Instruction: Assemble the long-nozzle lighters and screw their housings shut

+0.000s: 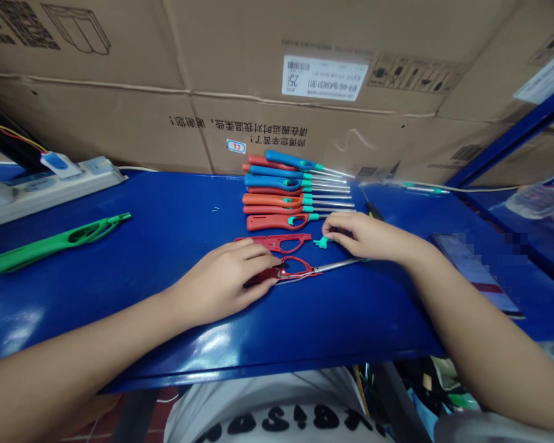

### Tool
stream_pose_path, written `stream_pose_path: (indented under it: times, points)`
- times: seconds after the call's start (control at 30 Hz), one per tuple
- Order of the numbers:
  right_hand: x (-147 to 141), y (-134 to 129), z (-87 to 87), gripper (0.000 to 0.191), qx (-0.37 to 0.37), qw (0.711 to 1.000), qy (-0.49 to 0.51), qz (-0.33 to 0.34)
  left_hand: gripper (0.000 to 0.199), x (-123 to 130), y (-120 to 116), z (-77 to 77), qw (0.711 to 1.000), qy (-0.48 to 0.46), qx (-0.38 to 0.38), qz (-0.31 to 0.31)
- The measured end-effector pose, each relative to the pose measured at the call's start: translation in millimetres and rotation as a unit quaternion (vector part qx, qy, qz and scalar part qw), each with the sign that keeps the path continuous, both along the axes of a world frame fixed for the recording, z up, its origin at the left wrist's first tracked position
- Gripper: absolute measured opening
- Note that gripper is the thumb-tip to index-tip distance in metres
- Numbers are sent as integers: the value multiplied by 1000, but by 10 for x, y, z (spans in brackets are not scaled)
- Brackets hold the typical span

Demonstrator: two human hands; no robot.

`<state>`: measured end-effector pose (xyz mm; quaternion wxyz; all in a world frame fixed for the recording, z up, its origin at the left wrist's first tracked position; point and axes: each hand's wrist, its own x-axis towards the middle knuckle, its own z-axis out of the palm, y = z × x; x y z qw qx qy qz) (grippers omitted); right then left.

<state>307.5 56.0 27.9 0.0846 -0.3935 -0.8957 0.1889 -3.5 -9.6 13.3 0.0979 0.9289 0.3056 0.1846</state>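
My left hand [233,277] holds an opened red lighter shell [298,267] down on the blue table, its fingers over the handle. A metal tube [337,265] runs right from that shell, and a thin wire shows along it. The other red half shell [288,243] lies just beyond, partly behind my left fingers. In a pinch, my right hand [357,235] has a small turquoise plastic piece [322,242] at its fingertips, to the right of the half shells. Several long-necked lighters [274,200] in red, orange and blue lie in a row beyond both hands.
A green lighter shell [50,245] lies at the left, near a white power strip [55,191]. A screwdriver [373,211] lies behind my right hand, and a phone [477,274] rests further right. Cardboard boxes [240,55] stand along the table's back edge.
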Motion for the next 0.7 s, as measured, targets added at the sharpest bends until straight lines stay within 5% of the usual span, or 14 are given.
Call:
stream_pose_path:
  times: [0.33,0.53,0.7]
  points:
    - [34,-20,38,18,13,1000,7,-17,26,-5,0,0,1000,5,-1,0]
    - [115,-121,265,25,-106,994,21,23,26,-9,3,-13,1000,6,-5,-1]
    - [77,-93,191,25,-148,988,2,36,25,-17,4,-13,1000,7,-8,1]
